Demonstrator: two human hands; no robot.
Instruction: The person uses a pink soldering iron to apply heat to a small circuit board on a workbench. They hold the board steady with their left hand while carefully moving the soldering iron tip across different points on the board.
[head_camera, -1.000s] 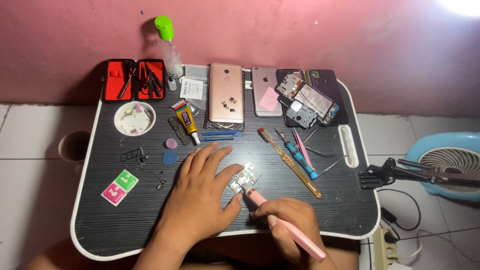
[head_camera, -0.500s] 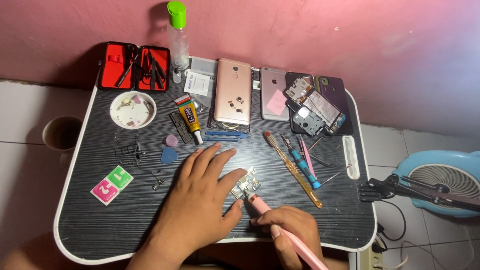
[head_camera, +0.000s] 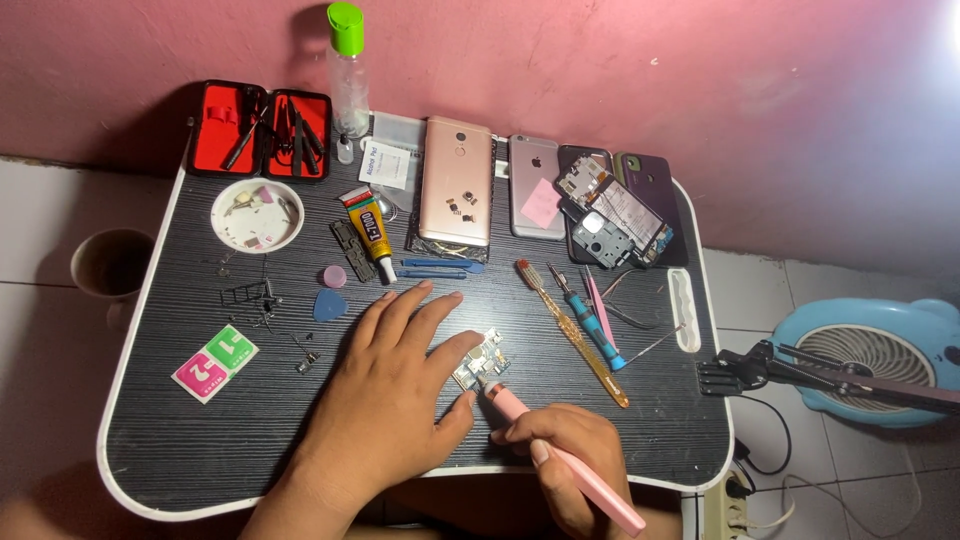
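Head view: left hand (head_camera: 385, 400) spread flat on the dark worktop (head_camera: 180, 440), fingertips pinning a small circuit board (head_camera: 480, 362) near the front edge. Right hand (head_camera: 570, 455) wrapped around a pink tool (head_camera: 560, 455), tip touching the board.

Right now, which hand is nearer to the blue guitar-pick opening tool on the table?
Left. The left hand lies flat with its fingers just right of the blue pick; the right hand grips a pink pen tool farther right, near the table edge.
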